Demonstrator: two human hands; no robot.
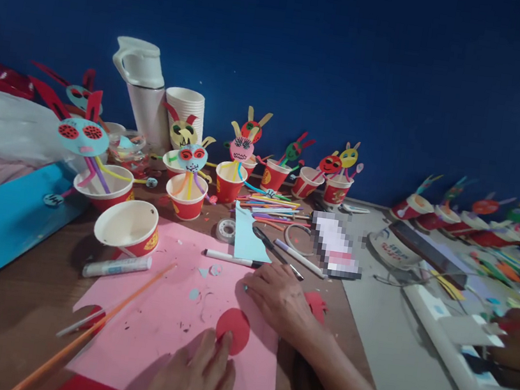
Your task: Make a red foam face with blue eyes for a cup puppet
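On the pink sheet point(139, 326) lies a red paper circle point(234, 331). My left hand point(196, 376) comes in from the bottom, its fingertips laid on the circle's lower left edge with nothing gripped. Farther up and right, my right hand point(281, 301) rests palm down over the sheet's right edge, fingers stretched left and holding nothing visible. Just beyond its fingers are a black-and-white marker point(231, 259), a light blue paper piece point(249, 235) and a white-and-purple pen point(299, 259). Small blue paper scraps point(195, 294) dot the sheet.
An empty red paper cup point(127, 228), a glue tube point(117, 266) and an orange pipe cleaner point(123, 305) lie left. Behind stand several cups with paper-faced figures point(187, 194), a white jug point(142, 88) and a tape roll point(226, 230). A pixelated phone-like object point(337, 245) lies right.
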